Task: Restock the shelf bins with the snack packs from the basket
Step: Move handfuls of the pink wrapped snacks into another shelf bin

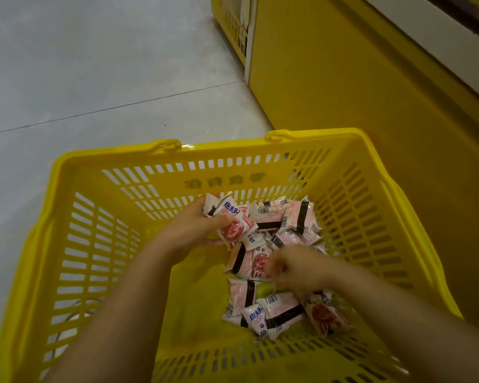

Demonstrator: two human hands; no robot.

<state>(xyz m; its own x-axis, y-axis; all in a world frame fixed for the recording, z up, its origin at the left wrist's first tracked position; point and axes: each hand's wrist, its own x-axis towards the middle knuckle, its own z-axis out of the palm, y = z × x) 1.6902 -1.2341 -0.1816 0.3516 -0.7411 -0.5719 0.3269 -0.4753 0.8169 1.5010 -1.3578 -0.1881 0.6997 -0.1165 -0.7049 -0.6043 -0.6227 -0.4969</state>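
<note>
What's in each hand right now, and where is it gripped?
Left hand grips a few snack packs by their left ends. Right hand is blurred; hold cannot be told.

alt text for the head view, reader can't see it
A person's left hand grips a few pink-and-white snack packs inside a yellow basket, while the blurred right hand reaches among loose packs. The basket stands on grey floor tiles beside a yellow shelf unit.

left hand [191, 230] gripping, right hand [297, 269] curled, blurred
</note>
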